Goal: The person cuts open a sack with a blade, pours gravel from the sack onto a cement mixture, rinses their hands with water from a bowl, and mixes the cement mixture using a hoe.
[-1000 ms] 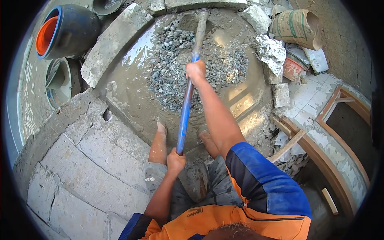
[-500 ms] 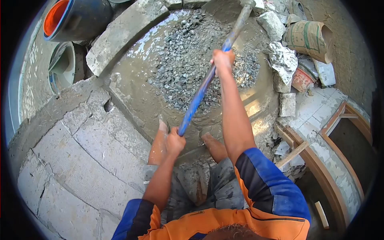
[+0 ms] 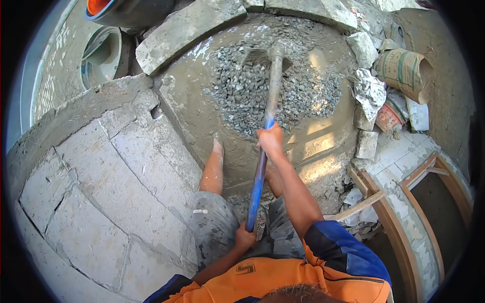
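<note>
My right hand [image 3: 271, 139] is closed around the middle of the long blue-painted handle of a hoe [image 3: 273, 93]. Lower down, close to my shorts, my left hand [image 3: 244, 238] grips the handle's near end. At the far end, the hoe's metal head lies among the grey gravel [image 3: 242, 91], its blade partly hidden by the stones. Some stones beside it are smeared by motion. Wet grey mortar [image 3: 192, 108] surrounds the heap, and my bare feet stand in it, one partly hidden behind my right arm.
Concrete slabs [image 3: 189, 35] and blocks [image 3: 366, 144] edge the mixing area. Buckets [image 3: 103, 58] stand at upper left. On the right are a torn cement bag [image 3: 399, 68], a red pail [image 3: 390, 117] and wooden frames [image 3: 391, 222]. Paved slabs [image 3: 111, 202] lie to the left.
The hoe head has come from the far upper edge down onto the gravel, and its handle is now more upright in view. Both my hands have moved back toward my body with it.
</note>
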### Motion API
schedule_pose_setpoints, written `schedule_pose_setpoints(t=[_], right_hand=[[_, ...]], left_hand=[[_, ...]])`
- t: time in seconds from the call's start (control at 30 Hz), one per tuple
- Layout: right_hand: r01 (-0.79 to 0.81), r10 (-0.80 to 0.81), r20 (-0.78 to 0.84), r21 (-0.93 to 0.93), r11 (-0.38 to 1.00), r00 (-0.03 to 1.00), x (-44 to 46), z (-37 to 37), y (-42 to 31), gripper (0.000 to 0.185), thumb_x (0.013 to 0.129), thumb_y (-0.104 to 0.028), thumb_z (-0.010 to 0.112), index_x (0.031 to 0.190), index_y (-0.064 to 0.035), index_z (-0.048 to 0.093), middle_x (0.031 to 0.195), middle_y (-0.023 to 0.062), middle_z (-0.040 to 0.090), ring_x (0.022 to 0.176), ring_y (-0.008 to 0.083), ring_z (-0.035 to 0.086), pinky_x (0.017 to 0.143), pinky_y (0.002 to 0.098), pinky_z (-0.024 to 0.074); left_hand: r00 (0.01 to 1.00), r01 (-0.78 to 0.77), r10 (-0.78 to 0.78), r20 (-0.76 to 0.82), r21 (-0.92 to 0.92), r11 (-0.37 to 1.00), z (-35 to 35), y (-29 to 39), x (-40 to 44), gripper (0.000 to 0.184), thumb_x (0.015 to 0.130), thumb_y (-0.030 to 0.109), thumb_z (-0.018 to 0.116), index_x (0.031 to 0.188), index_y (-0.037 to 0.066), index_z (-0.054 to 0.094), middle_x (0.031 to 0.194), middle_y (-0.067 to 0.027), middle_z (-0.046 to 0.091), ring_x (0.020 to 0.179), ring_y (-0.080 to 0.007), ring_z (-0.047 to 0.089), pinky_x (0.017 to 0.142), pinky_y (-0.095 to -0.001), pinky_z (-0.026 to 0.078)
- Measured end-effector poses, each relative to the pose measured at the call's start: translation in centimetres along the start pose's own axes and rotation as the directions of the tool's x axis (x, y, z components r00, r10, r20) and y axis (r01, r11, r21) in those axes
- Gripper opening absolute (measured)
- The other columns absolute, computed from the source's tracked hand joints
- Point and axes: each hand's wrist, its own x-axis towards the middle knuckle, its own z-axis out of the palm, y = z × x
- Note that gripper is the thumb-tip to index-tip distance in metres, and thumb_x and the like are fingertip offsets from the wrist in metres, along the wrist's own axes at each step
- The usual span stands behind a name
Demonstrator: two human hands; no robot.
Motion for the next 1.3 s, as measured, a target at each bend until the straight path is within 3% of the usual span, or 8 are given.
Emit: schedule_pose_setpoints(t=[0.2, 0.33, 0.43, 0.7, 0.87, 1.03, 1.13, 1.3], right_hand=[[0.105, -0.092, -0.071, 0.219, 0.970, 0.993, 2.9, -4.4, -11.7, 0.019, 0.075, -0.003, 0.061, 0.089, 0.0029, 0.050, 0.060, 0.0082, 0.056, 0.045, 0.0179, 0.058, 0.041, 0.0330, 0.0448], [0.189, -0.170, -0.136, 0.143, 0.971, 0.976, 16.2, 0.3, -15.9, 0.010, 0.075, -0.006, 0.059, 0.071, 0.0004, 0.054, 0.058, 0.0071, 0.057, 0.046, 0.0169, 0.057, 0.043, 0.0347, 0.0432], [0.023, -0.023, -0.024, -0.004, 1.000, 0.999, 16.2, 4.4, -11.1, 0.014, 0.077, -0.007, 0.056, 0.075, 0.0056, 0.061, 0.061, 0.0147, 0.063, 0.050, 0.0240, 0.065, 0.047, 0.0380, 0.0495], [-0.308, 0.264, 0.160, 0.433, 0.847, 0.951, -5.7, 0.5, -3.7, 0.010, 0.075, 0.000, 0.060, 0.077, 0.0004, 0.049, 0.055, 0.0049, 0.050, 0.040, 0.0172, 0.050, 0.036, 0.0334, 0.0400], [-0.344, 0.337, 0.110, 0.513, 0.786, 0.935, -11.5, -5.2, -5.4, 0.020, 0.076, 0.001, 0.061, 0.089, -0.0001, 0.046, 0.057, 0.0052, 0.050, 0.040, 0.0170, 0.050, 0.035, 0.0325, 0.0410], [-0.039, 0.122, -0.123, 0.527, 0.849, 0.985, 5.2, -13.6, -7.3, 0.017, 0.078, 0.003, 0.059, 0.089, 0.0017, 0.046, 0.061, 0.0065, 0.051, 0.044, 0.0176, 0.054, 0.040, 0.0329, 0.0471], [0.191, 0.008, -0.359, 0.516, 0.835, 0.933, 18.1, -16.0, -8.9, 0.011, 0.072, -0.001, 0.061, 0.069, -0.0008, 0.050, 0.057, 0.0069, 0.052, 0.043, 0.0163, 0.052, 0.040, 0.0321, 0.0442], [0.185, -0.029, -0.444, 0.313, 0.932, 0.896, 26.0, -14.5, -8.3, 0.012, 0.072, -0.005, 0.062, 0.067, 0.0006, 0.054, 0.054, 0.0068, 0.053, 0.043, 0.0175, 0.054, 0.041, 0.0350, 0.0437]], left_hand=[[0.992, -0.112, 0.115, -0.050, 0.065, 0.992, 0.0, 5.1, 9.0, 0.048, 0.075, 0.018, 0.070, 0.121, 0.014, 0.055, 0.087, -0.0221, 0.068, 0.084, -0.0416, 0.067, 0.073, -0.0474, 0.053], [0.951, -0.247, 0.262, -0.165, 0.105, 0.963, -4.2, 12.9, 20.1, 0.030, 0.073, 0.010, 0.063, 0.102, 0.003, 0.058, 0.082, -0.0253, 0.065, 0.078, -0.0432, 0.064, 0.070, -0.0460, 0.050], [0.993, -0.118, 0.118, -0.005, 0.000, 0.993, -4.5, 9.9, 15.7, 0.026, 0.071, 0.010, 0.061, 0.095, 0.000, 0.057, 0.078, -0.0242, 0.063, 0.076, -0.0433, 0.063, 0.068, -0.0438, 0.049], [0.982, 0.132, -0.175, 0.075, 0.393, 0.910, -17.1, 7.5, -7.6, 0.029, 0.071, 0.011, 0.062, 0.099, 0.000, 0.058, 0.082, -0.0276, 0.065, 0.084, -0.0458, 0.063, 0.073, -0.0490, 0.050], [0.995, 0.062, -0.089, 0.036, 0.477, 0.877, -19.7, 6.9, -11.0, 0.039, 0.071, 0.011, 0.063, 0.110, 0.005, 0.060, 0.085, -0.0236, 0.067, 0.085, -0.0417, 0.066, 0.075, -0.0468, 0.052], [0.940, -0.336, 0.330, 0.084, 0.378, 0.862, -8.9, 11.7, 7.3, 0.040, 0.076, 0.009, 0.065, 0.115, 0.012, 0.059, 0.090, -0.0222, 0.068, 0.086, -0.0425, 0.065, 0.076, -0.0494, 0.052], [0.926, -0.372, 0.359, 0.114, 0.433, 0.821, -1.7, 19.0, 20.2, 0.034, 0.079, 0.016, 0.062, 0.114, 0.012, 0.060, 0.091, -0.0232, 0.068, 0.088, -0.0428, 0.065, 0.079, -0.0502, 0.052], [0.906, -0.422, 0.396, 0.146, 0.339, 0.841, 3.7, 18.5, 30.2, 0.032, 0.076, 0.014, 0.061, 0.108, 0.009, 0.062, 0.091, -0.0241, 0.067, 0.089, -0.0432, 0.064, 0.081, -0.0488, 0.051]])
